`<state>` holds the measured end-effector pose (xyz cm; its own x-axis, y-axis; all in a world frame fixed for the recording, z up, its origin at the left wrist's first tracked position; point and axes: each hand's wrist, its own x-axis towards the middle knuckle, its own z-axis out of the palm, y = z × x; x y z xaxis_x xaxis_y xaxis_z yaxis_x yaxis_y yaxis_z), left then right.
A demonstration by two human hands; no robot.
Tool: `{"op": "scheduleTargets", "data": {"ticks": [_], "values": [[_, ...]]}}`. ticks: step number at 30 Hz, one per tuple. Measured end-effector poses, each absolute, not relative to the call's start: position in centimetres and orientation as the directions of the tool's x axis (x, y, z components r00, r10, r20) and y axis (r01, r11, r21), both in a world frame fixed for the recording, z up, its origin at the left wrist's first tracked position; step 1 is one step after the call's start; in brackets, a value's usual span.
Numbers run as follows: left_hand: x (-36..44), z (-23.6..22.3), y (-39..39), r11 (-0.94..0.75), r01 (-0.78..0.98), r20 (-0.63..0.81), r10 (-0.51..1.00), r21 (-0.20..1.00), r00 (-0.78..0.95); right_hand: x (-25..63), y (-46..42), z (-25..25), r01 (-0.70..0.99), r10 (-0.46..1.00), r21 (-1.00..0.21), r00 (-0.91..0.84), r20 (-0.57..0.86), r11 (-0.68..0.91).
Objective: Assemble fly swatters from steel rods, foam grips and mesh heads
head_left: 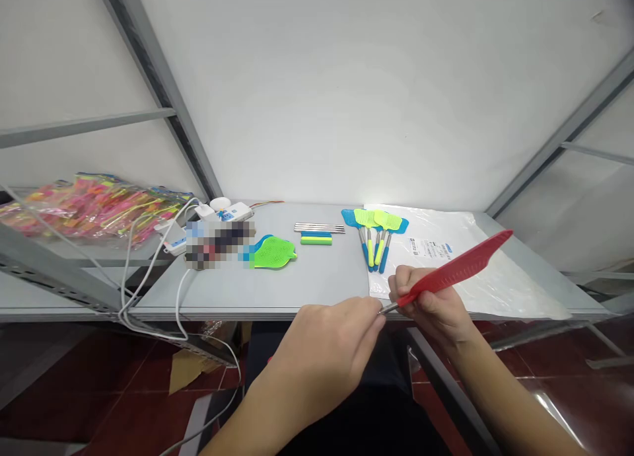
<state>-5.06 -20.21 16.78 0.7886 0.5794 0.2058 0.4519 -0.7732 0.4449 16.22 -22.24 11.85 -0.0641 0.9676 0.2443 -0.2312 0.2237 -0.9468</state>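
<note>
My right hand is closed around the neck of a red fly swatter head, which points up to the right. A short length of metal rod shows at the base of that head. My left hand grips the rod, and its fingers hide the other end. Behind my hands lie several fly swatters with blue and yellow-green heads, rods and handles. Left of them are several bare metal rods, with blue and green handles just in front. Loose green and blue swatter heads lie further left.
A white plastic bag with labels spreads over the table's right side. White power strips and cables are at the left, near a blurred patch. Packaged colourful items fill the left shelf. A metal post rises there.
</note>
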Motion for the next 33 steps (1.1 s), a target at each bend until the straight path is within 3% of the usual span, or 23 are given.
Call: {"op": "scheduleTargets", "data": {"ticks": [6, 13, 21, 33], "values": [[-4.7, 16.1, -20.7, -0.756, 0.432, 0.245, 0.597, 0.492, 0.764, 15.9, -22.6, 12.0, -0.221, 0.975, -0.950, 0.070, 0.212, 0.223], [-3.9, 15.3, -20.6, -0.716, 0.404, 0.263, 0.624, 0.569, 0.736, 16.2, -23.3, 12.0, -0.040, 0.968, -0.973, 0.122, 0.222, 0.228], [-3.6, 15.2, -20.1, -0.658, 0.389, 0.233, 0.654, 0.644, 0.720, 14.9, -22.5, 12.3, -0.154, 0.976, -0.964, 0.053, 0.211, 0.217], [-3.3, 15.1, -19.4, -0.413, 0.364, 0.039, 0.704, 0.835, 0.709, 14.4, -22.1, 11.5, -0.136, 0.977, -0.967, 0.047, 0.210, 0.214]]}}
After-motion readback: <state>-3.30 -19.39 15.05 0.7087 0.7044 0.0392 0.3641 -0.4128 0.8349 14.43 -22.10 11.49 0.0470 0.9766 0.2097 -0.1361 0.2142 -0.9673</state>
